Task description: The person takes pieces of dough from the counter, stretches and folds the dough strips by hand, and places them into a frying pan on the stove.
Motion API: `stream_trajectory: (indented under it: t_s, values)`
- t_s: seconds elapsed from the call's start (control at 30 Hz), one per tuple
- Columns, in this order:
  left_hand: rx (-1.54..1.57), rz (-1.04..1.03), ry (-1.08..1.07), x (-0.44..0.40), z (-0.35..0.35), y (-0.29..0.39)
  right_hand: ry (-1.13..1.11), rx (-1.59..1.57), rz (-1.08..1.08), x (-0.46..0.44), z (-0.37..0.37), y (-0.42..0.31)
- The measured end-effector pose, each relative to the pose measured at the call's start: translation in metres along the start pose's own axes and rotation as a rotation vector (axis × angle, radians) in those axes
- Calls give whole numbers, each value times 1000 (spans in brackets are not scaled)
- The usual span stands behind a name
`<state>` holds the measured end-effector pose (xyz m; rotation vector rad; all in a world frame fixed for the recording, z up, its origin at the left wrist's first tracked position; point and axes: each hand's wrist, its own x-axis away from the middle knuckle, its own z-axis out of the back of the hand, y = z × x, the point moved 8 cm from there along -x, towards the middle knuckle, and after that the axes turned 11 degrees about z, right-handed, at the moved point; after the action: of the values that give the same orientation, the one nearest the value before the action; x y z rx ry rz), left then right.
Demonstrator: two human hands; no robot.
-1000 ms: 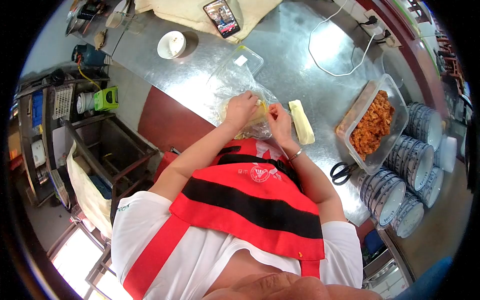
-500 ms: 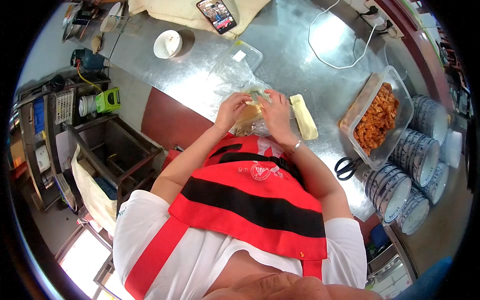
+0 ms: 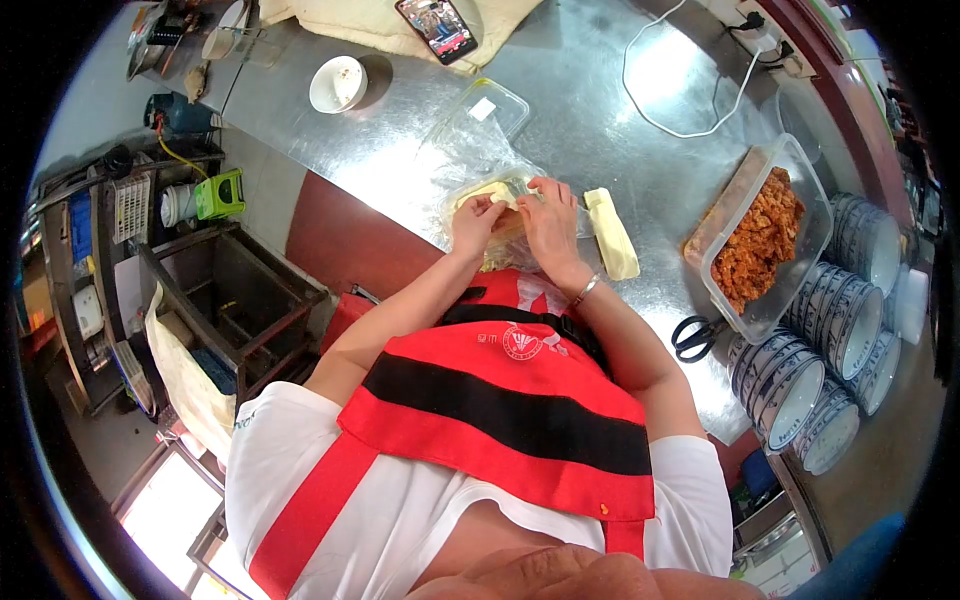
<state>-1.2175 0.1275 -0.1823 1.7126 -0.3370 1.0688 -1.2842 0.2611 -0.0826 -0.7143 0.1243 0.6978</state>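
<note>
Both hands are held close together in front of the red apron [image 3: 500, 390] — the left hand [image 3: 478, 224] and the right hand [image 3: 550, 226] are brought almost fingertip to fingertip. Over a clear tub [image 3: 510, 240], the right fingers are bent, while the left fingertips are drawn together at a piece of pale food [image 3: 488, 193], which is seen just beyond the left hand. Whether it is firmly gripped by either hand cannot be told. A yellow block [image 3: 611, 236] is placed on the bench [image 3: 580, 110] just to the right of the right hand, the nearer of the two, and is touched by neither. Its long axis is directed mainly away from the body — the far end is slanted leftward, the near end rightward; no front end can be distinguished. Farther off, plastic film [image 3: 472, 158] is spread, followed by a clear lid [image 3: 512, 112] and a phone [image 3: 437, 28].
</note>
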Motion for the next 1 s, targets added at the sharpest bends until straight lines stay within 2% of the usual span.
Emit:
stream_trajectory:
  t_s: [0.13,0.33,0.57,0.67,0.87,0.97,1.0]
  values:
    - [167,12,-53,0,0,1,-9,-9,-15,-3,-2,7]
    - [132,165,-54,-5,-1,-8,-75,-39,25,-9,-6,6]
    - [257,146,-77,-15,5,-16,-63,-30,18,-16,-7,6]
    - [278,149,-82,-14,6,-16,-84,-38,80,-20,-7,1]
    - [163,124,-62,-7,2,-5,-153,121,91,-22,-17,5]
    - [86,72,-48,-3,-7,7,-116,164,90,-25,-12,7]
    - [92,22,-106,-3,-15,13,-73,138,50,-25,-7,10]
